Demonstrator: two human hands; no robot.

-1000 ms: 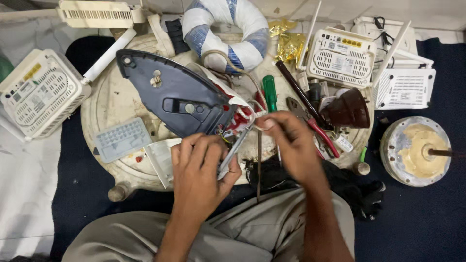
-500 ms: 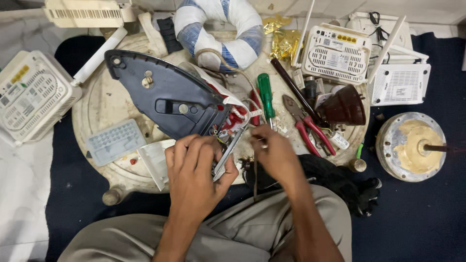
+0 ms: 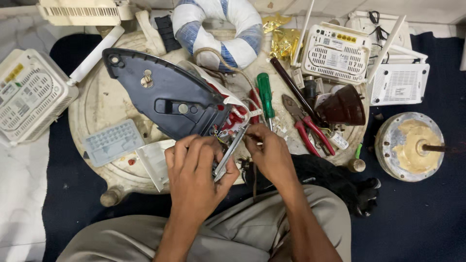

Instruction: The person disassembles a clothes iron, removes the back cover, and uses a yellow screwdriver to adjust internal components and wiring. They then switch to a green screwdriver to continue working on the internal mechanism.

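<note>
The opened clothes iron [image 3: 167, 99] lies sole-up near the front edge of the round stool top [image 3: 97, 104], its long axis running from the far left down to its rear end at the hands. The left hand [image 3: 196, 177] is closed around a metal strip [image 3: 229, 154] at that rear end. The right hand [image 3: 272, 155], just right of it, pinches a thin tool toward the exposed wiring [image 3: 233, 119]. A green screwdriver [image 3: 265, 97] lies just beyond.
</note>
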